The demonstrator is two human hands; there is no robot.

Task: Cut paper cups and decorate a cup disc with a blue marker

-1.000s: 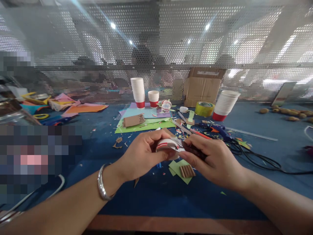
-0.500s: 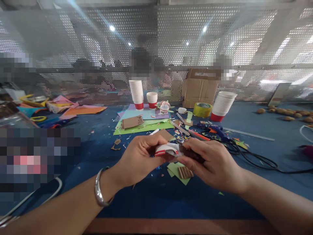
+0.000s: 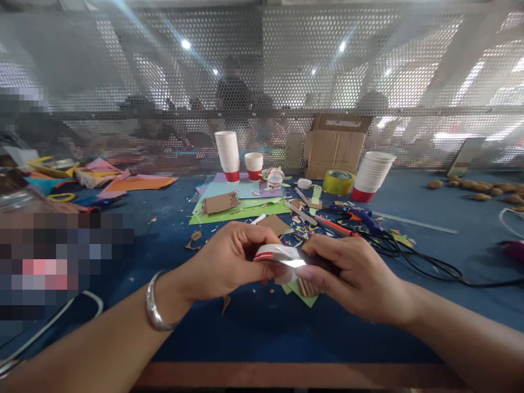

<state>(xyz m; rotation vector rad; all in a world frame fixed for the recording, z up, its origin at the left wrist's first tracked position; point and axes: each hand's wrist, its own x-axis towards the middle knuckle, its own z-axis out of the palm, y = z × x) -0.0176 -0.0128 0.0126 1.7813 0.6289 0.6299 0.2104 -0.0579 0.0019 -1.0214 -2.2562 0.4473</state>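
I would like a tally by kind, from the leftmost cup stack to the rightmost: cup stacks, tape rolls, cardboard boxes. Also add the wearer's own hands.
Cup stacks: 3
Tape roll: 1
Box: 1
Left hand and right hand: 2
Total: 7

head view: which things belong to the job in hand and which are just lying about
In use:
red-marked white piece, in the left hand
dark-handled tool, in the right hand

Lying about, it seems:
cups
tape
glue gun
box
orange paper
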